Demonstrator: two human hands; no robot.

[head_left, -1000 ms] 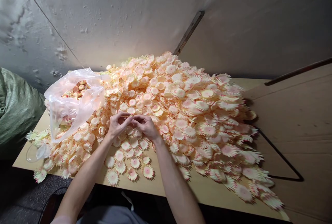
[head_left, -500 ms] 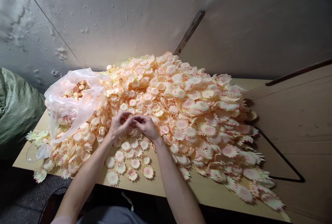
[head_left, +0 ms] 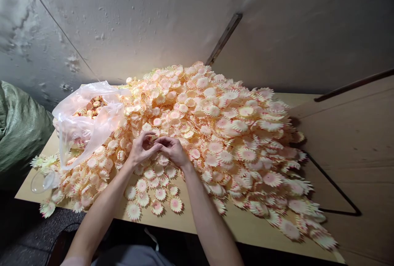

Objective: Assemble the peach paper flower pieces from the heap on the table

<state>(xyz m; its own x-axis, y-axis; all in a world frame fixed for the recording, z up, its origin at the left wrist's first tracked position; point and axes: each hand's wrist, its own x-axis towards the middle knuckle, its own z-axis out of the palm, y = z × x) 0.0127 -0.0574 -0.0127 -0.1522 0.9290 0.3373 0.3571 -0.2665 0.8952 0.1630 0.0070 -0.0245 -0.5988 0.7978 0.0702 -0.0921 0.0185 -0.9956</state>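
A large heap of cream and pink fabric flower petals (head_left: 221, 134) covers a wooden table (head_left: 243, 227). My left hand (head_left: 140, 149) and my right hand (head_left: 174, 150) meet fingertip to fingertip at the near edge of the heap. Both have their fingers curled and pinched together over a small piece that I cannot make out. Loose single petals (head_left: 156, 194) lie flat on the table just below my hands.
A clear plastic bag (head_left: 86, 120) with small flower parts inside sits at the heap's left. A small clear plastic cup (head_left: 41, 180) lies at the table's left corner. A green sack (head_left: 18, 130) stands beyond the left edge. Cardboard (head_left: 353, 151) lies at right.
My fingers have shifted slightly against each other at the same spot. Nothing else has moved.
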